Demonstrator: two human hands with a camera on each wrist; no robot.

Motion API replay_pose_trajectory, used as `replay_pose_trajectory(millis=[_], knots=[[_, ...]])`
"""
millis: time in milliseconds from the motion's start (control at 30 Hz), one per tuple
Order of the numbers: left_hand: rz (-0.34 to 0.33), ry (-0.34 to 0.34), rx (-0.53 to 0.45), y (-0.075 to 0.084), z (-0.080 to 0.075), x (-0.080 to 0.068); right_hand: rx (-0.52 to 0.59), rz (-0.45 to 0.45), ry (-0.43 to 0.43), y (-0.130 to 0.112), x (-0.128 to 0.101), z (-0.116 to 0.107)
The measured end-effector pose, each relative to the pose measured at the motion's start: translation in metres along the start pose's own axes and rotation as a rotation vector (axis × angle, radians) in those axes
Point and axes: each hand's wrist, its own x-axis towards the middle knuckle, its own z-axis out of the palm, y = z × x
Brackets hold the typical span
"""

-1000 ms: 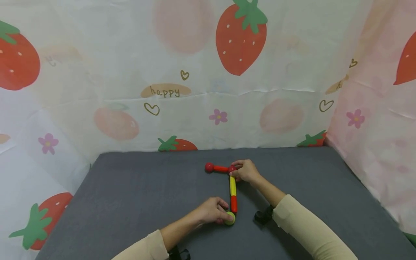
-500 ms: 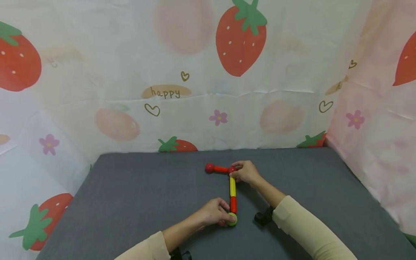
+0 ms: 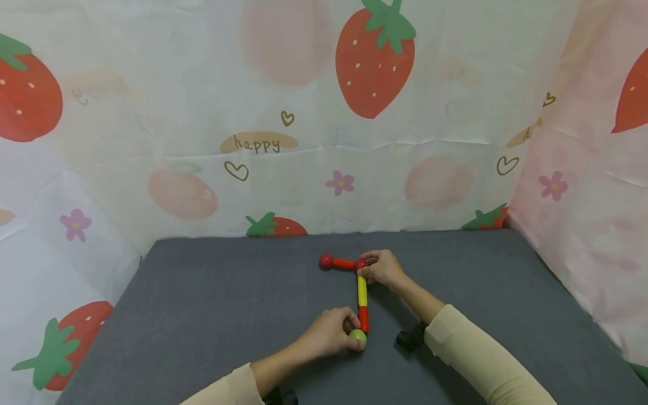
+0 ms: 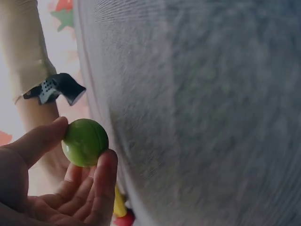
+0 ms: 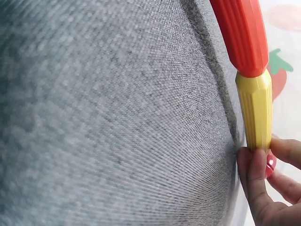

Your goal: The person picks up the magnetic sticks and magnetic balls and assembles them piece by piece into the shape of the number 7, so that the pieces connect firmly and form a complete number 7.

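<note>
Grey felt-like cloth covers the tabletop (image 3: 212, 315), and on it lies a small toy frame of sticks and balls. The left hand (image 3: 326, 333) pinches a green ball (image 3: 357, 336) between the thumb and the curled fingers (image 4: 104, 176); the left wrist view shows it held clear, with the thumb tip on one side and a fingertip on the other. The ball is at the near end of a yellow and red stick (image 3: 363, 304), just beside its red tip; whether they touch I cannot tell. This stick runs from near to far.

At its far end, the right hand (image 3: 383, 266) pinches a red ball (image 3: 361, 263), its fingertips (image 5: 256, 174) pressed close around the joint where the yellow part ends. It seems to hold this corner steady, so the frame does not slide. From this ball a short red stick (image 3: 343, 262) goes to the left and ends in another red ball (image 3: 326, 260).

Behind the tabletop hangs a pale curtain (image 3: 283, 112) printed with strawberries, flowers and the word "happy".
</note>
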Motion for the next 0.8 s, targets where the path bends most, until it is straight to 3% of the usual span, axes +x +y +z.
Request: replay_pose_trajectory(millis=[100, 400, 533, 800], knots=[[0.038, 0.024, 0.115, 0.004, -0.003, -0.002, -0.005, -0.003, 0.002, 0.0, 0.001, 0.0], [0.146, 0.04, 0.289, 0.009, -0.003, -0.014, -0.017, 0.007, 0.003, 0.001, 0.003, 0.0], [0.152, 0.062, 0.325, 0.01, -0.001, -0.017, -0.01, 0.015, -0.002, 0.002, 0.006, 0.0], [0.136, 0.068, 0.298, 0.009, 0.003, -0.017, 0.011, 0.027, -0.008, 0.003, 0.008, -0.002]])
